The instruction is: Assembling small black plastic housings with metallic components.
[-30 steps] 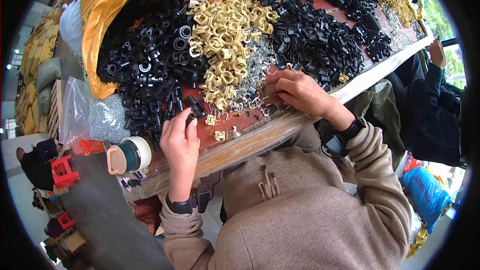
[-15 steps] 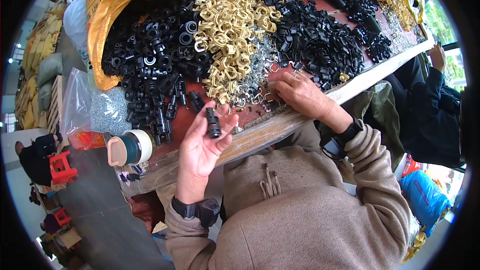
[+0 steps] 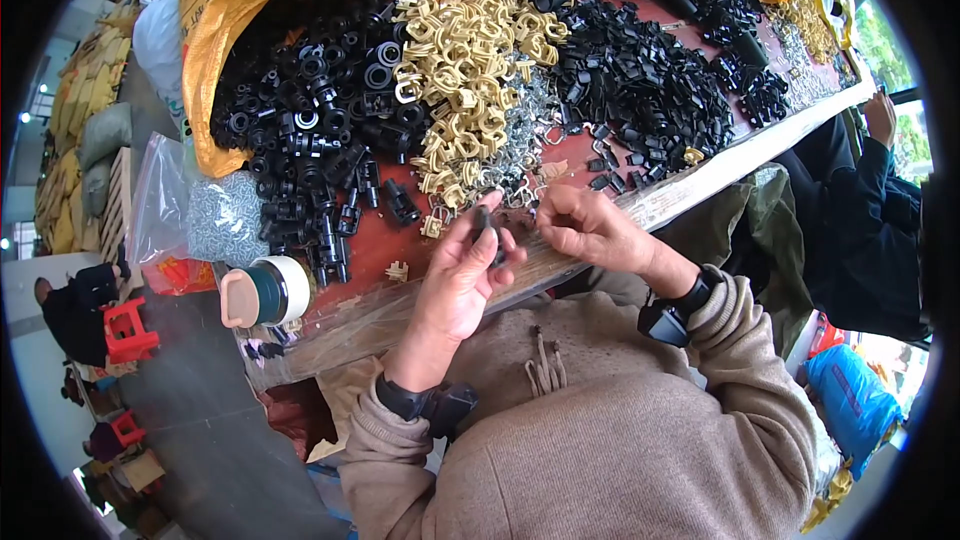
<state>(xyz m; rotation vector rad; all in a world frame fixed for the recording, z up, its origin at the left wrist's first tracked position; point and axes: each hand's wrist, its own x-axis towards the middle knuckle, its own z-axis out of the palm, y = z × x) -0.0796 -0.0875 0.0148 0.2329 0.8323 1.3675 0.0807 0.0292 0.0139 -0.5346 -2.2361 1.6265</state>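
My left hand (image 3: 455, 285), palm turned up, grips a small black plastic cylindrical part (image 3: 487, 230) between thumb and fingers above the table's front edge. Close by on its right is my right hand (image 3: 590, 232), with thumb and forefinger pinched together. Whatever its fingertips may hold is too small to make out. Just beyond both hands lie a heap of beige plastic clips (image 3: 465, 90) and a spill of small silvery metal pieces (image 3: 525, 130). Left of the clips is a pile of black ring-shaped and tubular parts (image 3: 320, 120).
Small black pieces (image 3: 640, 80) are heaped at the right. A yellow woven sack (image 3: 200, 70) lies at the far left. Below it stand a bag of small screws (image 3: 224, 220) and a lidded cup (image 3: 265, 292). The wooden table edge (image 3: 680, 190) runs across the front. Another person (image 3: 850, 210) sits at the right.
My left hand has moved right with the black part and tilted it. My right hand has lifted off the small pieces and come toward it, fingers pinched. A beige clip near the front edge is now uncovered.
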